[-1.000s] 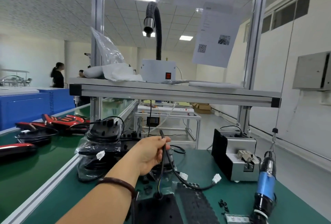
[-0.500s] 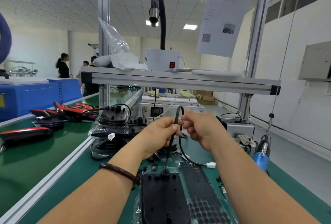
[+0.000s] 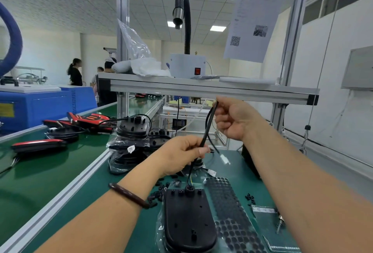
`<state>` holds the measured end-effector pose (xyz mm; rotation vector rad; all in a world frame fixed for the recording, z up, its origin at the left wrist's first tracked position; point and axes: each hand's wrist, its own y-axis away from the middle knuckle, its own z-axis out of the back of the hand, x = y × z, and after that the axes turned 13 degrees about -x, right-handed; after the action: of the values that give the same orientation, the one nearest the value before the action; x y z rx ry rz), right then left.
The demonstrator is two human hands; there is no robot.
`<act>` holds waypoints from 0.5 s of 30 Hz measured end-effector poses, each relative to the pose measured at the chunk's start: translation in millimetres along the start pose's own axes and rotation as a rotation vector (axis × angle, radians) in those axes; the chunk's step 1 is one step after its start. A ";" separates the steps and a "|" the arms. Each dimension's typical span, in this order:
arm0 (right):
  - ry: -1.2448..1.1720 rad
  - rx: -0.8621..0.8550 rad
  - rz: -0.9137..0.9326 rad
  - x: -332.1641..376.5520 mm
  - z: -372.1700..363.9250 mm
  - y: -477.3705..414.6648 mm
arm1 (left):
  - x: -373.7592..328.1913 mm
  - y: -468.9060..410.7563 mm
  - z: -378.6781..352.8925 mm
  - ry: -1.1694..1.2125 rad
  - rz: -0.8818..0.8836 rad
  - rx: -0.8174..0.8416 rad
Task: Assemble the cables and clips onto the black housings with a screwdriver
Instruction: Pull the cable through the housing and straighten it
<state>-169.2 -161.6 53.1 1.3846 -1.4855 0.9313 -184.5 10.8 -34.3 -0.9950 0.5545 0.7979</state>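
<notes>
- Your left hand (image 3: 181, 155) is pinching the cable (image 3: 208, 127) between thumb and curled fingers.
- Your right hand (image 3: 234, 119) is gripping the cable's upper loop, fingers closed round it.
- The housing (image 3: 187, 218) is lying by the bench's (image 3: 101, 188) front edge, with the cable rising from its far end.
- A white connector (image 3: 225, 159) is dangling from the loop.

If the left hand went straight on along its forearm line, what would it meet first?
The left hand would probably first meet the hanging loop of the black cable it pinches, then the right hand; depth is unclear, so it may pass beneath that hand.
</notes>
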 end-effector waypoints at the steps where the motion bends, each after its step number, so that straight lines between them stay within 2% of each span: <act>1: 0.005 -0.004 0.030 4.4 -3.4 1.2 | 1.9 0.9 0.2 -0.032 -0.011 -0.019; 6: 0.008 -0.061 0.163 23.4 -22.0 4.4 | 8.1 0.6 -3.0 -0.071 -0.015 -0.110; 15: 0.236 -0.149 0.473 41.1 -45.8 7.9 | 24.3 -9.3 -8.9 -0.045 0.014 -0.323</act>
<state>-171.9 -131.8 107.5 0.7948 -1.6893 1.1988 -163.0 8.0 -51.3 -1.2663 0.4012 0.9387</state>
